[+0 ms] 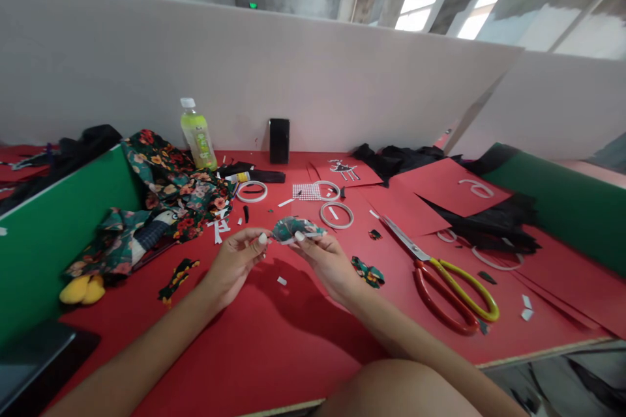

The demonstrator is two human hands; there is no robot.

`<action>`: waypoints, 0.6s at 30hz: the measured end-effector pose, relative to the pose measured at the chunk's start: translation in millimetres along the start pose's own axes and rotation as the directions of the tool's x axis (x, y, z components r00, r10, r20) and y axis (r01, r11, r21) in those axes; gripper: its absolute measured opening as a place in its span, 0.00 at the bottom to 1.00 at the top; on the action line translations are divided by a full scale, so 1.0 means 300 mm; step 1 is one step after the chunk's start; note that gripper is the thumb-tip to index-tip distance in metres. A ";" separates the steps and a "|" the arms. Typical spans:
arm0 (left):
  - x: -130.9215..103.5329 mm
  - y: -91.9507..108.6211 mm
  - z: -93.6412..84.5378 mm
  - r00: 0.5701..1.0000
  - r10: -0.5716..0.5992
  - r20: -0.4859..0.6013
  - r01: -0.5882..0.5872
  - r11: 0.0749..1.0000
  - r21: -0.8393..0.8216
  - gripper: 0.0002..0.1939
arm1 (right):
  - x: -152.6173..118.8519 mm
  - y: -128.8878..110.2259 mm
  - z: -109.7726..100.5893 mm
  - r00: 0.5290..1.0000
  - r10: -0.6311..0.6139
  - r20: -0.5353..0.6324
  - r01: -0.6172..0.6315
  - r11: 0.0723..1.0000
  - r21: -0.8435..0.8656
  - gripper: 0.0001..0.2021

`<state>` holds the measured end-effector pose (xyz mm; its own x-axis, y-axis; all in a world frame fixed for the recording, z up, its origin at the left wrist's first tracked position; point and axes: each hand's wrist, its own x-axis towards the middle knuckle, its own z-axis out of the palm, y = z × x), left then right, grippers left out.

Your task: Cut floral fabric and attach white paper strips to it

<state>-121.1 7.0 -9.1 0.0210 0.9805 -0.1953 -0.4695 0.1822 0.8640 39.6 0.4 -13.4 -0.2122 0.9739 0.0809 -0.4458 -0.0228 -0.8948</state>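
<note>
Over the middle of the red table, my right hand (327,265) pinches a small green patterned fabric piece (289,228) between thumb and fingers. A white strip shows along the piece's lower edge. My left hand (240,260) is at the left end of the piece, its thumb and fingers pressed together; whatever is between them is too small to make out. Below the hands a small white scrap (282,281) lies on the table. Large scissors (430,264) with one red and one yellow handle lie to the right, blades parted slightly.
Floral fabric (180,192) is heaped at the left beside a green bottle (198,137). A phone (279,141) leans on the partition (313,78). Tape rolls (336,215), red sheets (452,186) and black fabric (489,228) lie around. A knee is at the front edge.
</note>
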 end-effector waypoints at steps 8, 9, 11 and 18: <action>0.002 0.010 -0.004 0.999 0.042 0.023 -0.043 0.999 0.019 0.20 | -0.010 0.010 0.007 0.996 -0.007 0.083 0.011 0.998 -0.054 0.09; 0.004 0.008 -0.006 0.998 0.054 0.029 -0.055 0.998 0.028 0.19 | -0.011 0.009 0.008 0.996 -0.002 0.091 0.008 0.998 -0.061 0.09; 0.007 0.003 -0.009 0.997 0.077 0.025 -0.078 0.996 0.037 0.19 | -0.014 0.011 0.008 0.997 0.013 0.082 -0.007 0.997 -0.074 0.09; 0.013 -0.006 -0.013 0.996 0.084 -0.040 -0.083 0.996 0.026 0.21 | -0.015 0.035 0.003 0.996 0.050 0.073 -0.043 0.995 -0.093 0.11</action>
<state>-123.6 10.1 -13.3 -0.0536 0.9886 -0.1409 -0.4466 0.1025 0.8888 35.2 -4.5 -22.8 -0.2972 0.9524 0.0680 -0.3536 -0.0437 -0.9344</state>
